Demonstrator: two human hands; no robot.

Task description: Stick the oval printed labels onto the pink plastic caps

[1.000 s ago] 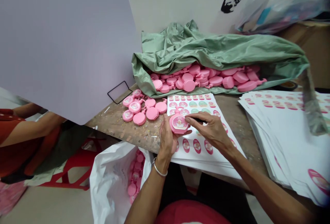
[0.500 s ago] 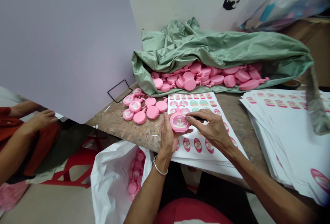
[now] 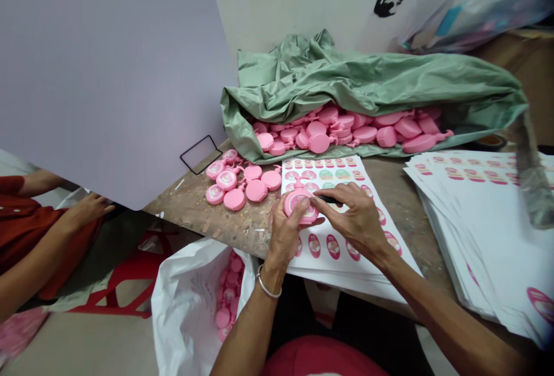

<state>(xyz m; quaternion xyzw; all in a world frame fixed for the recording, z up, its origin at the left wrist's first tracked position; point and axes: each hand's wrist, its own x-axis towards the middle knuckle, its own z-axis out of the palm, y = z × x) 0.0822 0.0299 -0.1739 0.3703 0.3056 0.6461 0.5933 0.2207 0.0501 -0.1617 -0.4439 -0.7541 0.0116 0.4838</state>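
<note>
My left hand [image 3: 284, 229] grips a pink round bottle [image 3: 298, 198] over the sticker sheet, its thumb lying across the label on the front. Fingers of my right hand [image 3: 352, 214] are closed on a thin black tool [image 3: 329, 198], and their tips meet the bottle's right edge. Beneath both hands lies the white sticker sheet [image 3: 346, 171], with rows of pink and green labels. Several pink bottles, some labelled, rest on the table left of the sheet, including a plain one [image 3: 256, 190].
A green bag [image 3: 372, 84] of pink bottles lies behind. Paper stacks [image 3: 489, 231] are at right. A white bag [image 3: 190, 295] holding pink bottles stands below the table [image 3: 208, 214]. A wire frame [image 3: 201, 155] and another person's hand [image 3: 89, 211] are at left.
My left thumb has moved onto the front of the bottle, covering part of the label. My right fingertips have shifted slightly to the bottle's edge. The other person's hand has moved right.
</note>
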